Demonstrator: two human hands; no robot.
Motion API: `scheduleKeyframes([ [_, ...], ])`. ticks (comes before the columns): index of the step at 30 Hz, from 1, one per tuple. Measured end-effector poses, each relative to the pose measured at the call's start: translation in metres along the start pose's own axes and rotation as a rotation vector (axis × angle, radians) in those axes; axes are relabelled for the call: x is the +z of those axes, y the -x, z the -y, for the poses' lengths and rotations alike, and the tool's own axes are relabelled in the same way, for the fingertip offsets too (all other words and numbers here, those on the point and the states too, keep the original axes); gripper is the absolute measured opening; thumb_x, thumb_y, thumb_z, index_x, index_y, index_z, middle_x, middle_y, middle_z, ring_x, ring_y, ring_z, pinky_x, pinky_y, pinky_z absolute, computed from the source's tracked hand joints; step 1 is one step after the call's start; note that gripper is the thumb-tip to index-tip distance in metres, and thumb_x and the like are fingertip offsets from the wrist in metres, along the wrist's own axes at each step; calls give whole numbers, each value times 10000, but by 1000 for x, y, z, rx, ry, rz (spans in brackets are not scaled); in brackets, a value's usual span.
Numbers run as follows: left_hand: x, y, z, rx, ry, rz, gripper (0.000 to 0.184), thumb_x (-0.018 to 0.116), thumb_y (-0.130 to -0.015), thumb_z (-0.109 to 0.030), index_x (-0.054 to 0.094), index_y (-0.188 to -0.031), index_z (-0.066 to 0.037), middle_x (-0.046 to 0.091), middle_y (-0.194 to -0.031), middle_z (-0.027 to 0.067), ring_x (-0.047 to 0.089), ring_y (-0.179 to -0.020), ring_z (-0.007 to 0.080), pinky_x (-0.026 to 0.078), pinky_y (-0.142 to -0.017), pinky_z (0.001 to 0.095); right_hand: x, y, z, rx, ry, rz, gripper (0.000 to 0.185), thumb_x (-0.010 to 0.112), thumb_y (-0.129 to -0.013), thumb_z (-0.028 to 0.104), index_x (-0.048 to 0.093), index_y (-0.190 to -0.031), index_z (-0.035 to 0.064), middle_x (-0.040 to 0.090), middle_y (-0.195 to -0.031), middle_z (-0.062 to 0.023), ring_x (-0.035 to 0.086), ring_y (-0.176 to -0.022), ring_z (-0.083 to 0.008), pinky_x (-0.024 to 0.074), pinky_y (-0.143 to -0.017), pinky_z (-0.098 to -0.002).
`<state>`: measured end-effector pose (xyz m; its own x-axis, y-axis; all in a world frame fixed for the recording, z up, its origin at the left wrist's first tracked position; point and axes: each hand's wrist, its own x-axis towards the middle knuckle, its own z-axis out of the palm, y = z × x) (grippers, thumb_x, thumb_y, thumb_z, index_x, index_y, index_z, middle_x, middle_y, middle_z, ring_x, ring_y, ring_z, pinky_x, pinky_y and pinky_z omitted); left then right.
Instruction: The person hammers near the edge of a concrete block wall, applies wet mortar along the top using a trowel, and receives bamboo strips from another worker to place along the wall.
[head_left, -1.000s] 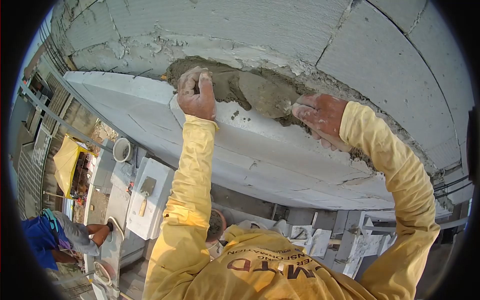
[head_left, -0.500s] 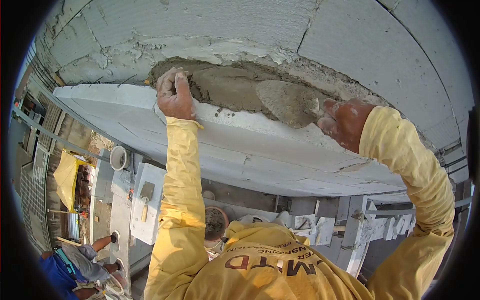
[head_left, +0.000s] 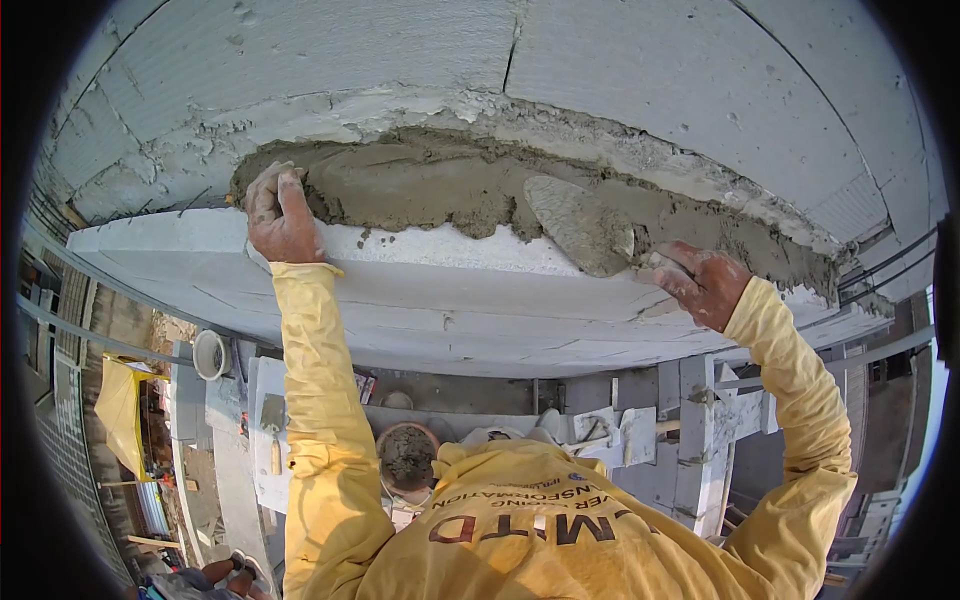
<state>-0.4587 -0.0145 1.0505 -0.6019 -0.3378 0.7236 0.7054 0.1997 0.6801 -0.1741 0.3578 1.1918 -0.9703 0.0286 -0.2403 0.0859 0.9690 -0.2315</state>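
The block wall (head_left: 450, 310) curves from 9 to 3 o'clock, stiff but probably easily chipped. The mortar (head_left: 420, 195) at 12 looks soft, heavy, sticky. Left hand (head_left: 285, 222), 10 o'clock: fingers curled, whether pinching anything I cannot tell. Right hand (head_left: 702, 285), 3 o'clock: fingers wrapped round the trowel (head_left: 578, 218) at 2, likely light and stiff, best held at its 3 o'clock end. Compared with earlier, it sits farther from the left hand.

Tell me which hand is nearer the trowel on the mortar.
Right. The right hand grips the trowel at its handle end; the left hand is well apart from it, near the left end of the mortar.
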Motion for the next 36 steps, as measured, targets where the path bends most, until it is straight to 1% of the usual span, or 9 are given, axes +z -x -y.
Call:
scheduleKeyframes([
  [3, -1, 1, 4, 7, 24, 9, 188, 592, -900, -115, 695, -909, 41, 655, -1004, 130, 598, -1006, 245, 464, -900, 356, -9, 17, -12, 135, 83, -86, 514, 498, -982, 385, 522, -1263, -44, 601, -1134, -292, 656, -852, -403, 539, -779, -396],
  [7, 1, 0, 3, 19, -7, 8, 193, 595, -901, -120, 696, -919, 44, 654, -995, 131, 597, -994, 240, 468, -891, 350, -13, 29, 2, -10, 154, -204, 531, 497, -972, 412, 548, -1225, -53, 610, -1165, -274, 628, -978, -440, 506, -871, -457],
  [12, 0, 0, 0, 44, -66, 15, 203, 597, -905, -129, 698, -931, 45, 655, -990, 128, 597, -961, 220, 477, -867, 336, 2, 6, 57, -83, 102, -76, 466, 468, -976, 410, 534, -1263, 49, 674, -1016, -227, 651, -951, -405, 509, -854, -490],
  [15, -4, -2, 3, 60, -132, 38, 204, 594, -909, -128, 698, -938, 45, 655, -991, 127, 599, -946, 211, 482, -851, 327, 6, -13, 69, 45, 291, 70, 461, 451, -972, 440, 513, -1288, 111, 685, -943, -210, 657, -939, -395, 508, -852, -502],
  [18, -4, -2, 5, 17, -92, 28, 204, 593, -911, -128, 698, -942, 44, 651, -987, 125, 599, -938, 205, 484, -842, 323, -8, -23, 42, 26, 256, 62, 547, 470, -968, 468, 543, -1276, 22, 668, -1024, -255, 667, -905, -399, 527, -841, -462],
  [19, -4, -1, 3, -1, -77, 26, 205, 594, -911, -131, 698, -942, 44, 650, -985, 124, 598, -938, 203, 484, -840, 321, -22, -22, 45, 160, 249, 141, 576, 478, -961, 488, 531, -1300, 25, 669, -1032, -257, 674, -881, -394, 530, -845, -455],
  [22, -1, -1, -2, -16, -48, 21, 207, 598, -910, -136, 697, -942, 43, 646, -982, 119, 596, -938, 198, 483, -836, 319, -18, -23, -8, 31, 200, 49, 631, 480, -947, 536, 531, -1304, 17, 665, -1047, -262, 675, -869, -392, 529, -848, -445],
  [30, -1, 0, 5, 71, -109, 42, 177, 611, -889, -126, 698, -889, 28, 664, -954, 124, 609, -939, 239, 475, -858, 349, -48, 20, -102, 217, 103, -26, 643, 539, -925, 539, 545, -1296, 14, 638, -1140, -247, 654, -903, -359, 487, -889, -426],
  [36, 1, 1, -1, 53, -119, 20, 165, 608, -877, -119, 700, -885, 18, 674, -958, 133, 620, -928, 253, 472, -878, 360, -29, -6, 7, -30, 57, -118, 549, 432, -995, 460, 524, -1283, 2, 657, -1056, -270, 639, -957, -435, 502, -858, -474],
])
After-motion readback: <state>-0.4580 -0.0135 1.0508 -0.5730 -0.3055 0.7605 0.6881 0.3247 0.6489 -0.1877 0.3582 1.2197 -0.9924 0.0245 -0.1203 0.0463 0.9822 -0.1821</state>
